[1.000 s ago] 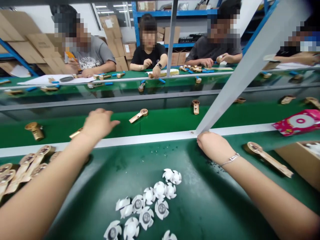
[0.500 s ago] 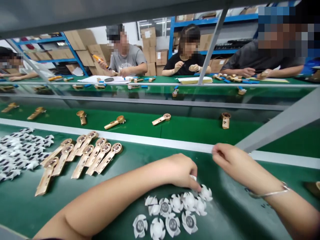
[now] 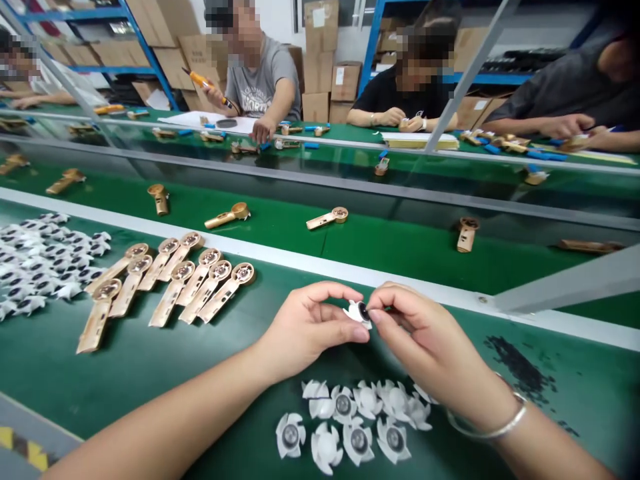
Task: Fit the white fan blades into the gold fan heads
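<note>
Right hand has left the white rail and joined the left: left hand (image 3: 313,327) and right hand (image 3: 430,340) now meet above the green bench (image 3: 150,360). Between them, a white vaned plastic rotor (image 3: 358,313), dark hub showing, pinched by both hands' fingertips. Loose rotors (image 3: 355,420) lie at 6 o'clock; gold-toned handles (image 3: 170,287) at 9 o'clock.

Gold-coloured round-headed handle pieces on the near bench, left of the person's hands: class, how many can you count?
9 gold-coloured handle pieces, lying side by side in one slanted cluster on the green bench, left of the left hand, round heads toward the belt. None appears hidden.
</note>
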A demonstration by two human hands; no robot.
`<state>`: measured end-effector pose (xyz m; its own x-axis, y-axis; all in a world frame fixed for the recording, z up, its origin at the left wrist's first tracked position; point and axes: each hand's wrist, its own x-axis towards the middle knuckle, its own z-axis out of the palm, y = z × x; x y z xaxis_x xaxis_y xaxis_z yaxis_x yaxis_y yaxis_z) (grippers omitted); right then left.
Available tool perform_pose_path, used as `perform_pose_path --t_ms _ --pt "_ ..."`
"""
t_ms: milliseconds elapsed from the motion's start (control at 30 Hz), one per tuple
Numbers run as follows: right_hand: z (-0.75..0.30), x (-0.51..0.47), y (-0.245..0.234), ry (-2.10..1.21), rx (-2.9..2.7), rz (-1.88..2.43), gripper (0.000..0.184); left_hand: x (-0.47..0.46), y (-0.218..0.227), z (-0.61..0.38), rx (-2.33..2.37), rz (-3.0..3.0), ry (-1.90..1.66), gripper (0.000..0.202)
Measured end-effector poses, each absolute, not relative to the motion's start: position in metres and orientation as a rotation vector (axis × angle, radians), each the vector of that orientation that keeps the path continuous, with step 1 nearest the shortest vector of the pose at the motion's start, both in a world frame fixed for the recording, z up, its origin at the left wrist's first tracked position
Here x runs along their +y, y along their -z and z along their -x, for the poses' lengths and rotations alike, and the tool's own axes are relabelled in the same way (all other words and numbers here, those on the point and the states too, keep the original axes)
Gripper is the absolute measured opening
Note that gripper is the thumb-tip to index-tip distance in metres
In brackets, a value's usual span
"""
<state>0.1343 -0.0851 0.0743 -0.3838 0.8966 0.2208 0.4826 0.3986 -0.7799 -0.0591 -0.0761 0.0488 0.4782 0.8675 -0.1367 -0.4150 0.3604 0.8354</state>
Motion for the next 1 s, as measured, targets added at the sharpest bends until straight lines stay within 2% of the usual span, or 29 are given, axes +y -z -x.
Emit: perform_pose_path --t_ms 400,533,700,833,900,1000 --pt "-0.13 -0.091 -0.075 -0.689 -2.065 1.218 0.014 -0.081 -0.053 0.057 0.664 -0.913 -1.003 0.04" --pt "-0.128 -0.095 -0.07 -0.537 -2.142 1.17 0.013 -0.082 -0.054 0.057 0.724 -0.89 -0.994 0.038" --pt "-0.123 -0.096 -0.074 -0.332 -2.238 1.003 0.035 -0.075 -0.052 0.063 0.826 -0.896 -1.081 0.033" --pt "-0.106 -0.036 -0.08 -0.451 -2.195 1.1 0.022 -0.063 -0.056 0.076 0.879 -0.862 -1.156 0.037" --pt "-0.086 0.018 -0.078 -0.332 -2.248 1.397 0.029 -0.057 -0.058 0.083 0.839 -0.796 -1.153 0.043" --pt "-0.05 0.1 -0.065 -0.284 -2.359 1.466 0.052 -0.053 -0.061 0.089 0.728 -0.712 -1.139 0.046"
